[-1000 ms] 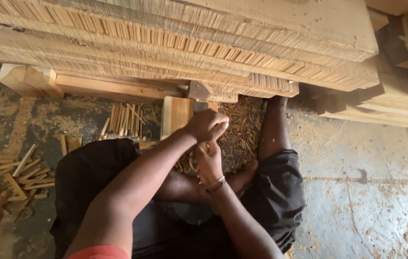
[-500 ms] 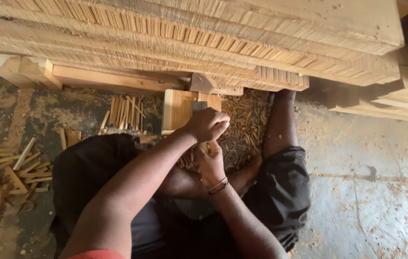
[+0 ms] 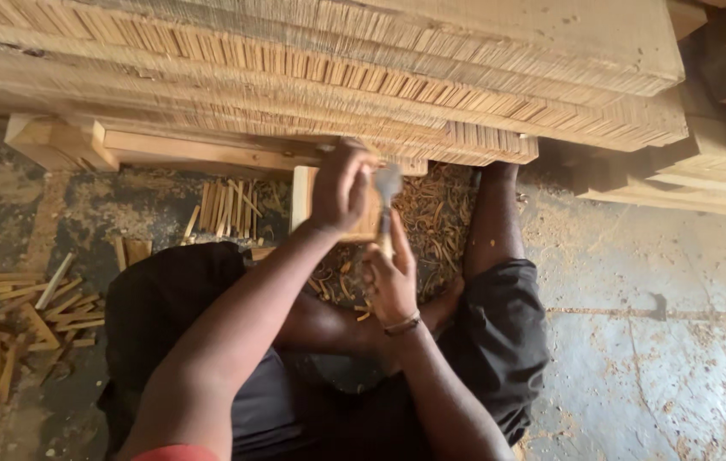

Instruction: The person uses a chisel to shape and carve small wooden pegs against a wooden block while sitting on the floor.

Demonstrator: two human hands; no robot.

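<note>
Soft even daylight, dim under stacked boards; raised tool motion-blurred, edges slightly soft.

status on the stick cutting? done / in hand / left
Done: cut sticks piled on the floor, more sticks by the wooden block, shavings between the legs. In hand: left hand over the block, right hand on a grey blade. What is left cannot be told.
</note>
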